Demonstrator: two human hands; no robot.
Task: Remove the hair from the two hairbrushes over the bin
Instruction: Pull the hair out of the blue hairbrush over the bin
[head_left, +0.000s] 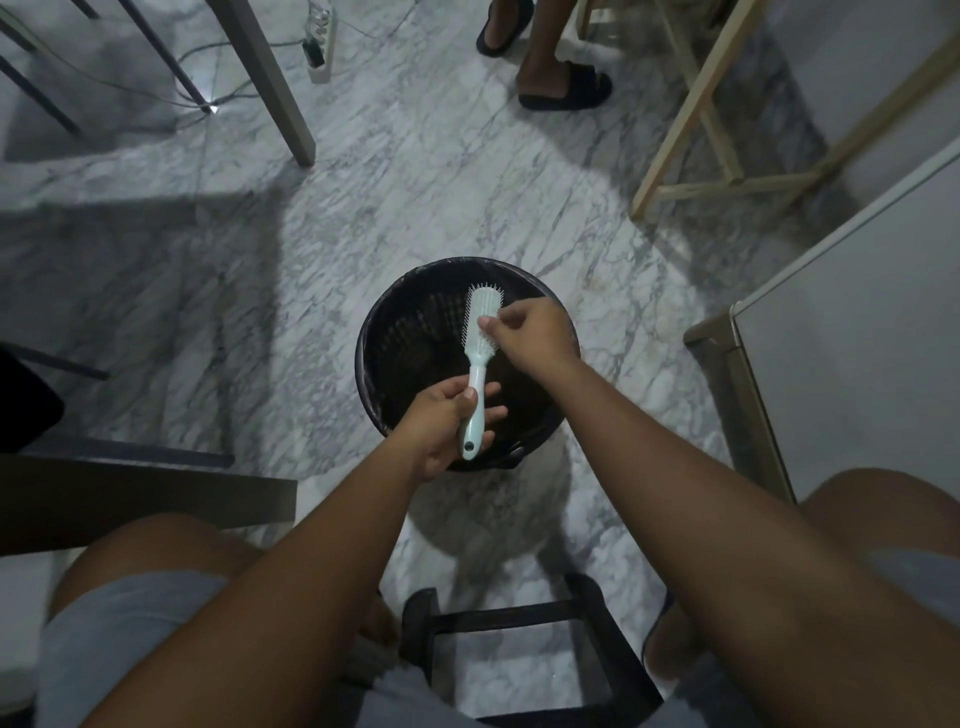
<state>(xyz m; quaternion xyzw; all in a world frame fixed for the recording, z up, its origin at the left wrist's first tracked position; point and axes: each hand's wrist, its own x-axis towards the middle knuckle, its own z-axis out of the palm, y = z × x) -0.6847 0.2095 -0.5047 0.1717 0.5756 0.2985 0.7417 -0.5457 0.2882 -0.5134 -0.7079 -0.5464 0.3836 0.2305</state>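
Observation:
A pale mint-white hairbrush (480, 343) is held over a round black bin (395, 332) lined with a dark bag. My left hand (447, 421) grips the brush by its handle, bristle head pointing away from me. My right hand (530, 332) is at the head of the brush, thumb and fingertips pinched together against the bristles. Any hair between those fingers is too fine to make out. Only one hairbrush is in view.
The bin stands on a grey marble floor. A dark table edge (156, 499) is at my left, a white cabinet (852, 332) at my right, a dark stool (524, 649) between my knees. Another person's sandalled feet (563, 85) and wooden chair legs (691, 130) are beyond the bin.

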